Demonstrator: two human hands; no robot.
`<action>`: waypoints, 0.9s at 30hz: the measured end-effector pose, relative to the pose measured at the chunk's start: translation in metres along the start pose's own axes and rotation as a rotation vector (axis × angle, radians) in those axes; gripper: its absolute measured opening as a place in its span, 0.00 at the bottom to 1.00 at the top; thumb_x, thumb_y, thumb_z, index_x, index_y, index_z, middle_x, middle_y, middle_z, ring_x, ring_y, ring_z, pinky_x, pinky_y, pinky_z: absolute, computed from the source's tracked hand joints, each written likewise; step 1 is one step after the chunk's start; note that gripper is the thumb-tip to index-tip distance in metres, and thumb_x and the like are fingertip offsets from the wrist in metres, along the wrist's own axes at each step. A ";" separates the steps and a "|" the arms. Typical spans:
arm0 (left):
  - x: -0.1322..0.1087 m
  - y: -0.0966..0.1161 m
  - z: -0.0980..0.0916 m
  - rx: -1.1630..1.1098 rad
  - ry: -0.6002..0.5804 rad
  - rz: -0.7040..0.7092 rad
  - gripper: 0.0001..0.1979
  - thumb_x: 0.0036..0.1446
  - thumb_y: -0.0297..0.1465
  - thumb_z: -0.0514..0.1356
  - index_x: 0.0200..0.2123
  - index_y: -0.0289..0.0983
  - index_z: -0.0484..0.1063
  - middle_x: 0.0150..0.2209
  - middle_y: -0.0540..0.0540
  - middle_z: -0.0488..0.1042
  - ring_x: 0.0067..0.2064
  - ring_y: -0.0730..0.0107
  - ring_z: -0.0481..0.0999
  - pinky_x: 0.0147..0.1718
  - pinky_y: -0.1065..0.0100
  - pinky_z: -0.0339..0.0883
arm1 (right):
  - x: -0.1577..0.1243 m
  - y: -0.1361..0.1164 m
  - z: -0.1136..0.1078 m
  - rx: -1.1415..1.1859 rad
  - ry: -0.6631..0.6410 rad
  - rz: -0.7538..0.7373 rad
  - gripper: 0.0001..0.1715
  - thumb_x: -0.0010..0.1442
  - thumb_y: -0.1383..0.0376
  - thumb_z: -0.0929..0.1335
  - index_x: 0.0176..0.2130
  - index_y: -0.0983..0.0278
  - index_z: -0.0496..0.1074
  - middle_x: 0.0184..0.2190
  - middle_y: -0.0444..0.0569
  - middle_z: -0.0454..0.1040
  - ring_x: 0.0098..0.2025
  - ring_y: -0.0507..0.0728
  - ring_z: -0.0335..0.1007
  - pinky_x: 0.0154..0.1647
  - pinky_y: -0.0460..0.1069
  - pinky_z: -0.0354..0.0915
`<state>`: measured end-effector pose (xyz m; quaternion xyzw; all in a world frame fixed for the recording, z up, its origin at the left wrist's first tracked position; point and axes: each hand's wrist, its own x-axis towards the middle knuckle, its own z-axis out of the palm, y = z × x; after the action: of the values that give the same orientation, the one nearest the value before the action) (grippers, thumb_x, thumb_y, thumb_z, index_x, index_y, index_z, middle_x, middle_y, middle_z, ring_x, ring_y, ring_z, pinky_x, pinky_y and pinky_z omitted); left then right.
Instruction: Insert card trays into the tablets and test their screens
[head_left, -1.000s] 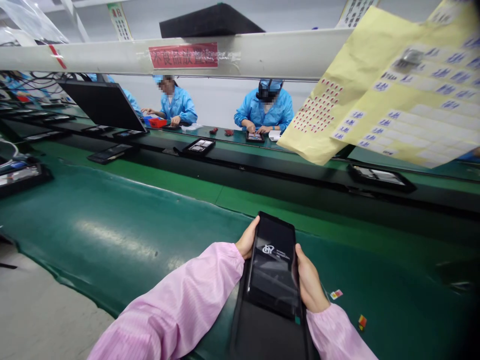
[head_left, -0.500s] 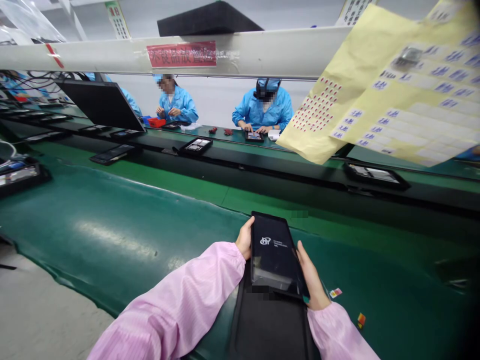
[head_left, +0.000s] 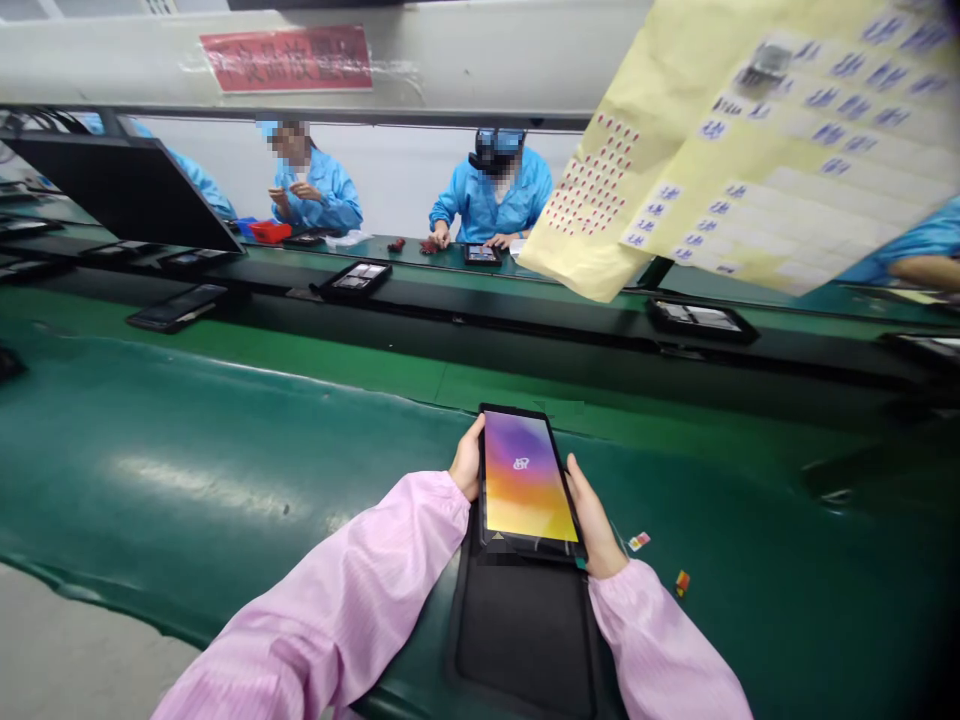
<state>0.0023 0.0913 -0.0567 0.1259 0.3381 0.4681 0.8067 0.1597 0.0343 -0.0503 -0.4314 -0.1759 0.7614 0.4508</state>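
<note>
A black tablet (head_left: 527, 475) is held by its two long sides, its screen lit in purple, orange and yellow with a small white logo. My left hand (head_left: 468, 462) grips its left edge, the thumb along the frame and the other fingers hidden beneath. Along the right edge lies my right hand (head_left: 594, 520), its remaining fingers out of sight behind the tablet. Under the tablet's lower end is a flat black tray or pad (head_left: 525, 630) on the green mat (head_left: 225, 480). To the right of my right hand are a small white-and-pink card (head_left: 639, 541) and a small orange-yellow piece (head_left: 682, 582).
Beyond the mat runs a dark conveyor (head_left: 480, 335) carrying several devices, among them an open one (head_left: 356, 279) and another (head_left: 701, 319). Yellow label sheets (head_left: 712, 180) hang at upper right. People in blue work across the line. A black panel (head_left: 124, 190) leans at left.
The tablet's screen has gone from black with a white logo to a bright colour gradient. The camera view has shifted, so the scene sits further left. Both hands keep their hold.
</note>
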 end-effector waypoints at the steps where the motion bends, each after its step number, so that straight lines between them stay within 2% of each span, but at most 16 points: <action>1: 0.001 0.000 -0.001 -0.002 -0.007 0.000 0.24 0.61 0.46 0.53 0.37 0.30 0.77 0.32 0.40 0.79 0.34 0.61 0.79 0.41 0.63 0.70 | 0.000 0.000 0.000 0.006 0.002 -0.004 0.31 0.60 0.45 0.64 0.51 0.65 0.74 0.46 0.53 0.80 0.52 0.62 0.74 0.55 0.55 0.68; 8: 0.005 -0.001 -0.005 -0.002 -0.034 0.004 0.24 0.60 0.46 0.54 0.38 0.29 0.76 0.34 0.40 0.79 0.34 0.61 0.78 0.42 0.62 0.71 | -0.002 0.000 0.002 0.029 -0.015 0.005 0.31 0.61 0.46 0.64 0.50 0.65 0.74 0.46 0.53 0.79 0.53 0.61 0.74 0.57 0.55 0.67; 16: 0.005 -0.003 -0.005 0.003 -0.062 -0.007 0.25 0.60 0.47 0.54 0.41 0.30 0.76 0.39 0.37 0.79 0.42 0.54 0.79 0.46 0.58 0.70 | -0.005 -0.002 0.008 0.035 -0.040 0.032 0.31 0.61 0.45 0.63 0.50 0.65 0.74 0.46 0.54 0.79 0.53 0.62 0.74 0.56 0.56 0.67; 20: 0.005 -0.003 -0.005 -0.008 -0.070 0.003 0.26 0.60 0.48 0.53 0.40 0.30 0.76 0.36 0.39 0.79 0.38 0.57 0.79 0.45 0.60 0.70 | -0.004 0.001 0.004 0.020 -0.033 0.016 0.31 0.60 0.45 0.64 0.51 0.64 0.74 0.46 0.53 0.79 0.53 0.62 0.74 0.56 0.56 0.67; 27: 0.005 -0.004 -0.005 -0.039 -0.100 -0.018 0.28 0.61 0.49 0.51 0.38 0.29 0.76 0.32 0.39 0.79 0.33 0.61 0.78 0.42 0.63 0.70 | 0.001 0.005 0.000 -0.050 0.065 0.012 0.31 0.56 0.45 0.67 0.51 0.62 0.74 0.48 0.52 0.78 0.52 0.64 0.74 0.54 0.58 0.69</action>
<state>0.0036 0.0932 -0.0642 0.1304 0.2891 0.4606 0.8290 0.1571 0.0324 -0.0540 -0.4682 -0.1774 0.7451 0.4406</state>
